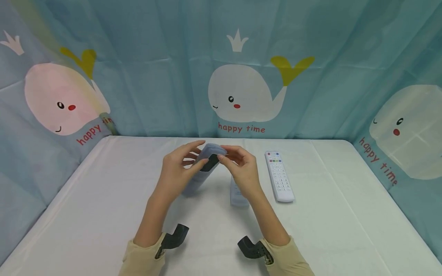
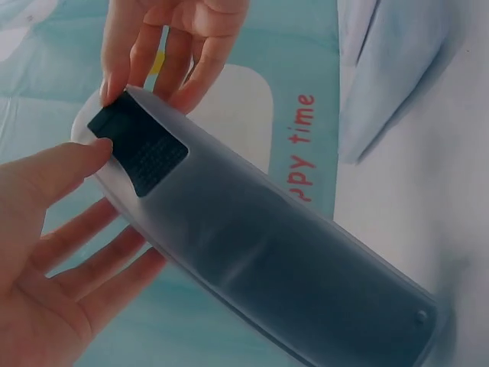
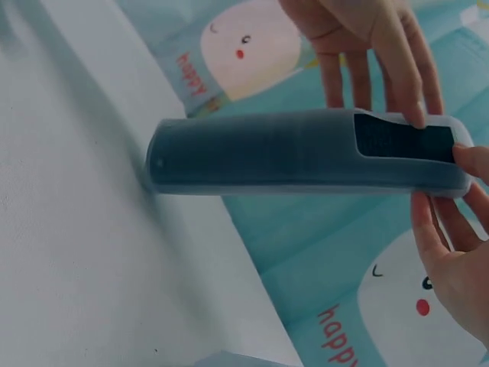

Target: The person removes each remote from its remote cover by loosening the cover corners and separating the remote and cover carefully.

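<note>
Both hands hold a black remote in its translucent silicone sleeve (image 1: 203, 165) above the desk's (image 1: 103, 199) middle: our left hand (image 1: 177, 168) pinches it, our right hand (image 1: 241, 168) grips the sleeve's top end to steady it

Head view: high, facing forward and down over the white surface (image 1: 103, 214) toward the whale-print backdrop (image 1: 138, 76); both hands sit mid-frame at moderate range. Left wrist view: very near, looking past the sleeved remote (image 2: 267, 252) filling the frame. Right wrist view: equally near, from the opposite side. All three views share the sleeved remote, backdrop and surface.
</note>
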`<state>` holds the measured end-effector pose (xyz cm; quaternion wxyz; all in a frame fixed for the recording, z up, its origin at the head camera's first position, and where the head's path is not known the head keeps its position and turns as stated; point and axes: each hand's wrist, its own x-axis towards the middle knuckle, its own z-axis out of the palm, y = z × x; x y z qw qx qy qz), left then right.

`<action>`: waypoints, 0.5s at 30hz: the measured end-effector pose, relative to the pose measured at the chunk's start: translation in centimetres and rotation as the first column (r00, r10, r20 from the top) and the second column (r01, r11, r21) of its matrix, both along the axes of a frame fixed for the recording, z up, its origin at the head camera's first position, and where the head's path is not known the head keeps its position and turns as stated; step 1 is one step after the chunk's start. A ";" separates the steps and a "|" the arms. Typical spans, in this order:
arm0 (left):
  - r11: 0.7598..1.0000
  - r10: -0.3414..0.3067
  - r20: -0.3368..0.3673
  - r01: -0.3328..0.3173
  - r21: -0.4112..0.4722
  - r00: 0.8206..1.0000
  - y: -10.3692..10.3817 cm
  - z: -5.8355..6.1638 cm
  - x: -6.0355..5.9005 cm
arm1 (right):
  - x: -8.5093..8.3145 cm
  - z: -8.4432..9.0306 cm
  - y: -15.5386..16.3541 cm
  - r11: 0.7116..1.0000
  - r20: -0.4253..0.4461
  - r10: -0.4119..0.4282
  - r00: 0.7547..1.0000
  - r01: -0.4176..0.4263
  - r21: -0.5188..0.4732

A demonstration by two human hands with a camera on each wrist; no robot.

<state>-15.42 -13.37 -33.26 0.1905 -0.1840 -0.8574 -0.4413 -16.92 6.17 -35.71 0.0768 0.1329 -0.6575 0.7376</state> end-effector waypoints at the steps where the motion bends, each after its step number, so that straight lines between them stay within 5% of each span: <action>1: 1.000 0.000 -0.017 0.000 -0.010 1.000 0.1 0.1 0.1 | 0.0 0.0 0.0 1.000 -0.010 0.001 1.000 -0.001 0.003; 15: 0.994 0.009 -0.148 -0.025 -0.105 0.989 0.5 0.7 1.0 | 0.3 0.1 -0.4 1.000 -0.063 0.000 0.998 0.002 0.024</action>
